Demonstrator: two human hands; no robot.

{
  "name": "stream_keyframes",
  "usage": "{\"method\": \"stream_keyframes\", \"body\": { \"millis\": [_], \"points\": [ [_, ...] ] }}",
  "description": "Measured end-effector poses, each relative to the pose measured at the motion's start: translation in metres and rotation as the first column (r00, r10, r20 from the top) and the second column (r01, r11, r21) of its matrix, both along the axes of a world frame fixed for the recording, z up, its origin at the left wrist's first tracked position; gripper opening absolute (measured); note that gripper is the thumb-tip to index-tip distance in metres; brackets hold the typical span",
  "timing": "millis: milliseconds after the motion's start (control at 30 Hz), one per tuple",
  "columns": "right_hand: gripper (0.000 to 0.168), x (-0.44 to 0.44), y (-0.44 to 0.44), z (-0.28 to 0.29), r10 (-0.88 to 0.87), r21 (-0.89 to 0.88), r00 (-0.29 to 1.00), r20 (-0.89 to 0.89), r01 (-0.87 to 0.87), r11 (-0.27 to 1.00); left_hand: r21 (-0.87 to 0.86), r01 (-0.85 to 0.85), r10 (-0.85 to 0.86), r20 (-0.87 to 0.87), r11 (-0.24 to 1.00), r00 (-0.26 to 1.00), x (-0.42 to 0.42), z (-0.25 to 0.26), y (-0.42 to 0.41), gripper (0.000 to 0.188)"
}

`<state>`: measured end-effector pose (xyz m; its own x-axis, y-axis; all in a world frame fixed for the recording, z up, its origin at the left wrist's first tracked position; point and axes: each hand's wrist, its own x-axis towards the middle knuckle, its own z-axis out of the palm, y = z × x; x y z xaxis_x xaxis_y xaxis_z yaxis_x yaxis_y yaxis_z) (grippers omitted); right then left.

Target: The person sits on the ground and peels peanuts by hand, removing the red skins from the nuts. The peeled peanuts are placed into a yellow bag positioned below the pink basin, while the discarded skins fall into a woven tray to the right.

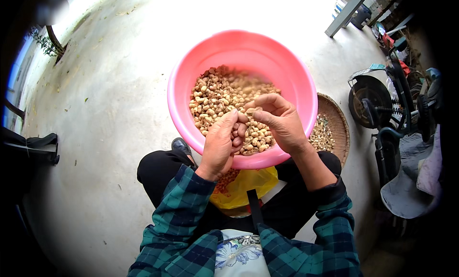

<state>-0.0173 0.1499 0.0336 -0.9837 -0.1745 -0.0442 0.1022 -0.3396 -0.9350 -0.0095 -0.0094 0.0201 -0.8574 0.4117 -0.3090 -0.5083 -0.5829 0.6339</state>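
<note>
Both my hands are over the near part of a pink plastic basin (242, 163) that holds many unshelled peanuts (211, 101). My left hand (224, 139) is curled, with what look like reddish peanut kernels (235, 130) in its fingers. My right hand (278, 121) pinches a peanut shell (251, 110) between thumb and fingers, close to the left fingertips. Below the basin, between my legs, lies a yellow plastic bag (245, 187) with red-skinned peanut kernels (227, 180) at its left side.
Right of the basin, a round woven tray (340, 128) holds broken shells (322, 135). A motor scooter or similar vehicle (398, 112) stands further right. A grey post (348, 13) rises at the upper right. A black object with a strap (32, 148) is at the left, and a small tree (53, 40) grows upper left.
</note>
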Motion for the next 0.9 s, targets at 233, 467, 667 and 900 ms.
{"method": "stream_keyframes", "body": {
  "millis": [233,467,667,900],
  "points": [
    [0.029,0.007,-0.007,0.000,-0.028,0.175,0.971,-0.238,0.071,0.982,-0.168,-0.032,0.008,-0.140,0.985,0.990,0.001,0.009,0.006,0.029],
    [0.014,0.010,-0.010,-0.011,-0.132,0.332,0.910,-0.394,0.274,0.903,-0.122,-0.018,-0.006,-0.195,0.992,0.981,0.003,0.000,0.010,0.028],
    [0.020,0.015,-0.016,0.000,-0.104,0.434,0.873,-0.477,0.337,0.835,0.017,0.018,-0.015,-0.175,1.000,0.984,0.007,-0.003,0.014,0.030],
    [0.015,0.015,-0.012,0.007,-0.062,0.325,0.942,-0.331,0.175,0.930,-0.150,-0.061,0.006,-0.345,0.987,0.939,0.009,0.000,0.019,0.030]
  ]
}}
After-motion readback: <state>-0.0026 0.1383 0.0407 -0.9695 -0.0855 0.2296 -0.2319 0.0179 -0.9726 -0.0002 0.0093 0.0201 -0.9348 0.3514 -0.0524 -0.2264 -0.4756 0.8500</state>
